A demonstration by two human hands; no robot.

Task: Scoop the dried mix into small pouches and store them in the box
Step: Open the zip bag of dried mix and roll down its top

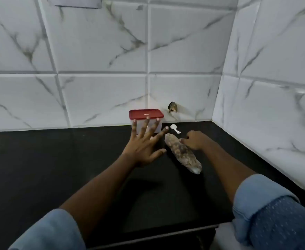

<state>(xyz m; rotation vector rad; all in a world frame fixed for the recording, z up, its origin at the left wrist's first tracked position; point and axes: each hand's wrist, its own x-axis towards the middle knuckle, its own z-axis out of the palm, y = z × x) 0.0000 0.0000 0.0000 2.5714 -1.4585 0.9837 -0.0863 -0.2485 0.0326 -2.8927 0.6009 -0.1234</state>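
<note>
Just beyond the left fingertips (147, 118), touching them or nearly so: the box (139, 126), pale-walled, red lid (145, 113) on and closed, standing on the black counter (57, 159) close to the tiled wall (94, 51). Left hand (142, 145) flat and wide, fingers straight and spread apart, gripping nothing; resting on the box front or only hovering over it, impossible to tell from this angle. Just right of the left index fingertip: a small white scoop (174, 128), lying on the counter, touched by neither hand. Nearer than the scoop, between the two hands: a long clear bag (183, 154) of brown dried mix, lying on its side, apparently full. Right hand (194, 140) at the bag's right side, fingers curled under, thumb toward the bag and touching it or just short of it; whether pinching anything there, cannot tell. No small pouches plainly visible; a pale sliver under the left fingers, too hidden to name. Judging from all this, the very start of the task: nothing scooped, nothing filled, nothing stored. Left to do: lid off, bag opened, scoop taken up, pouches found and filled one by one, then packed into the box and the lid pressed back on.
</note>
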